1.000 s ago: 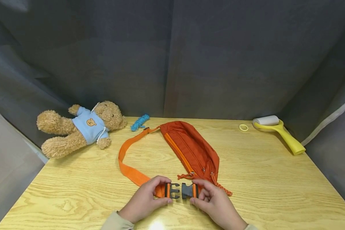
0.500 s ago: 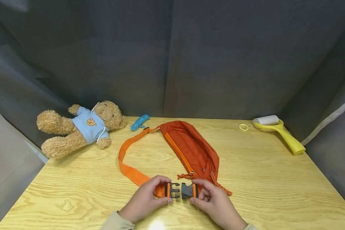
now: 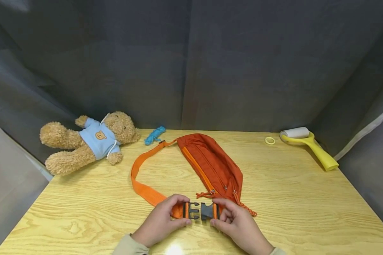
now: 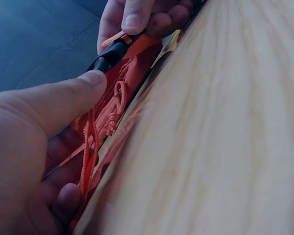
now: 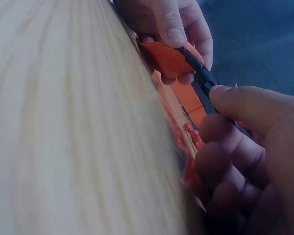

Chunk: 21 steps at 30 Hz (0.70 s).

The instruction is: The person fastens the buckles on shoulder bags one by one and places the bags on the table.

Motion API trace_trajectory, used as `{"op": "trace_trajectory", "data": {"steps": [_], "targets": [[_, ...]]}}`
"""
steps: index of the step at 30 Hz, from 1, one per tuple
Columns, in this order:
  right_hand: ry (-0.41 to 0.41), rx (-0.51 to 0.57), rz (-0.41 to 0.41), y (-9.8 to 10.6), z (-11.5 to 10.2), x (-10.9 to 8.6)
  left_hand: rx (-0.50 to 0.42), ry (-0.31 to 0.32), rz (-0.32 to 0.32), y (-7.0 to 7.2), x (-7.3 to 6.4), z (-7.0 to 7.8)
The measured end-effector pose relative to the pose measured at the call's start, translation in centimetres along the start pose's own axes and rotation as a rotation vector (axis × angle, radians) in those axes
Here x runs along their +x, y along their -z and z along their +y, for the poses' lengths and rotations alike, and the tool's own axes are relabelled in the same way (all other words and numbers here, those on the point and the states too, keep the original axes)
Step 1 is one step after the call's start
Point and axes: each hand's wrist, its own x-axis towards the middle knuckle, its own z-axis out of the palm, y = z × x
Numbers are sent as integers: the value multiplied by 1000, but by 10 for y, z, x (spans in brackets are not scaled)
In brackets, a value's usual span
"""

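Observation:
An orange-red waist pack (image 3: 212,164) lies on the table, its orange strap (image 3: 143,187) looped out to the left. My left hand (image 3: 162,217) pinches the pronged half of the black side-release buckle (image 3: 194,210) between thumb and fingertips. Facing it, the socket half of the buckle (image 3: 206,211) is pinched by my right hand (image 3: 237,223). A small gap separates the two halves, which are lined up end to end. Both wrist views show the thumbs on the buckle, with the cord zipper pulls (image 4: 115,110) of the pack behind.
On the left a teddy bear (image 3: 99,136) in a blue hoodie lies on its side. A blue cord bundle (image 3: 155,135) sits at the back. Back right are a yellow ring (image 3: 270,140) and a yellow-handled lint roller (image 3: 316,148). Dark curtains (image 3: 185,63) enclose the table.

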Motion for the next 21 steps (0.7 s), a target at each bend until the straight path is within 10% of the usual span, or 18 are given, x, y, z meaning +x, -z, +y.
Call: {"op": "trace_trajectory", "data": {"steps": [21], "targets": [[-5, 9, -17, -2, -2, -1, 11, -23, 11, -2, 0, -1]]}}
